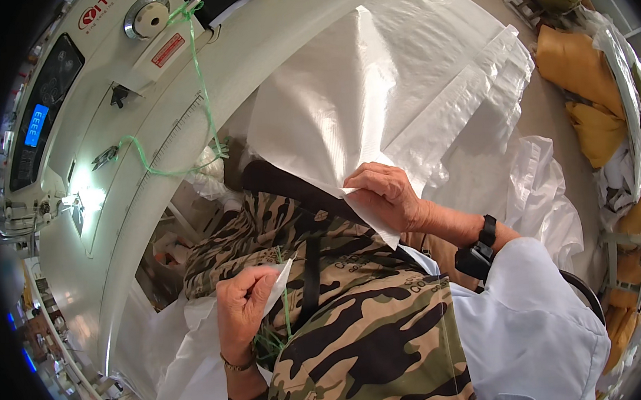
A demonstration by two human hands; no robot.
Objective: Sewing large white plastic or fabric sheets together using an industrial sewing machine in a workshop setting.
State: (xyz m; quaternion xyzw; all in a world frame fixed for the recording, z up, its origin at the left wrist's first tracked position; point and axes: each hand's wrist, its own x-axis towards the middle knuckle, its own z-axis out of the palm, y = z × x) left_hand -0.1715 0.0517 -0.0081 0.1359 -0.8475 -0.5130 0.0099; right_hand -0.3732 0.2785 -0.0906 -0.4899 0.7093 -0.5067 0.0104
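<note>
White sheet, pinched by the right hand.
It spreads out ahead; the left hand pinches a white edge.

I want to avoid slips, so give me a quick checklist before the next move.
1. Right hand gripping the white sheet: ok.
2. Left hand pinching a white corner: ok.
3. White corner belonging to that same sheet: cannot tell.
4. Lamp lit: ok.
5. Display lit: ok.
6. Green cord off the machine: not ok; it hangs across the body.
</note>
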